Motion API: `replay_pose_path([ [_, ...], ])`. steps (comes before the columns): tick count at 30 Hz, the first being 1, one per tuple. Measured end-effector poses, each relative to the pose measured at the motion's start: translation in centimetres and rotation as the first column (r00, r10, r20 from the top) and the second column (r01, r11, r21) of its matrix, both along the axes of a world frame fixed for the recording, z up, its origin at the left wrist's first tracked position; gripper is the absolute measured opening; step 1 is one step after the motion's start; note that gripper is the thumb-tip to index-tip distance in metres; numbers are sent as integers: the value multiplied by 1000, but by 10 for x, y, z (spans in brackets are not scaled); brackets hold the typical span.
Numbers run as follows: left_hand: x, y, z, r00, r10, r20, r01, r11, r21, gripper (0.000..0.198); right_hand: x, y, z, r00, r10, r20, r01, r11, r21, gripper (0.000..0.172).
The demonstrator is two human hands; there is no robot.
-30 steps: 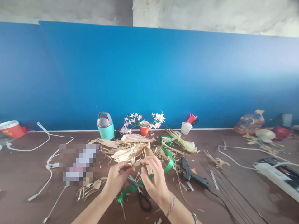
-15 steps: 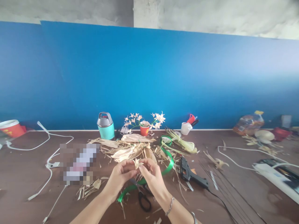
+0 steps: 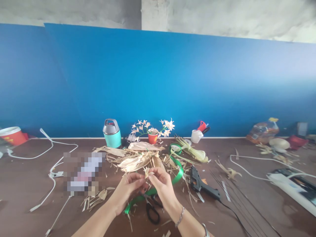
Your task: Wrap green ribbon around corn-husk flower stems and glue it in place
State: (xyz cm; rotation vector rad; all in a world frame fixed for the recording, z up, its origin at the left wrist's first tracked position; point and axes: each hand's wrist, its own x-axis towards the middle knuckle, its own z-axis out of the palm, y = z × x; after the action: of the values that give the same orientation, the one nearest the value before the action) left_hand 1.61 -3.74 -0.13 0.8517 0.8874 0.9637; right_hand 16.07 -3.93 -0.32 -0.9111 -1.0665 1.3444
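Observation:
Between my two hands is a small pale flower made of dried corn husk [image 3: 146,171]. The thumb and fingers of my right hand [image 3: 161,185] pinch its petals. My left hand [image 3: 130,188] is closed at its lower left side, fingertips against the base; the exact grip is partly hidden. Below the hands lie black-handled scissors [image 3: 153,213] and a green ribbon [image 3: 178,176] that runs back to its roll. A heap of dried husks [image 3: 135,162] spreads just beyond my fingers.
A red cup [image 3: 152,137] holding husk flowers stands at the back beside a turquoise flask [image 3: 112,136]. To the right lie a black glue gun [image 3: 203,186], thin wires [image 3: 243,204] and a white power strip [image 3: 293,191]. White cables [image 3: 53,181] cross the left side.
The flower has turned more upright between my fingers and shifted slightly right. My left fingers have loosened and drawn back a little from the petals. Other things on the table stay put.

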Motion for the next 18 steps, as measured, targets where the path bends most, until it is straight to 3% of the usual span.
replay_pose_path([
  [6, -1, 0, -2, 996, -12, -88, 15, 1000, 27, 24, 0, 0, 0, 1000, -14, -13, 14, 1000, -9, 26],
  [18, 0, 2, -1, 999, -10, 46, 14, 995, -101, 26, 0, -1, 3, 997, -51, -64, 47, 997, -61, 26],
])
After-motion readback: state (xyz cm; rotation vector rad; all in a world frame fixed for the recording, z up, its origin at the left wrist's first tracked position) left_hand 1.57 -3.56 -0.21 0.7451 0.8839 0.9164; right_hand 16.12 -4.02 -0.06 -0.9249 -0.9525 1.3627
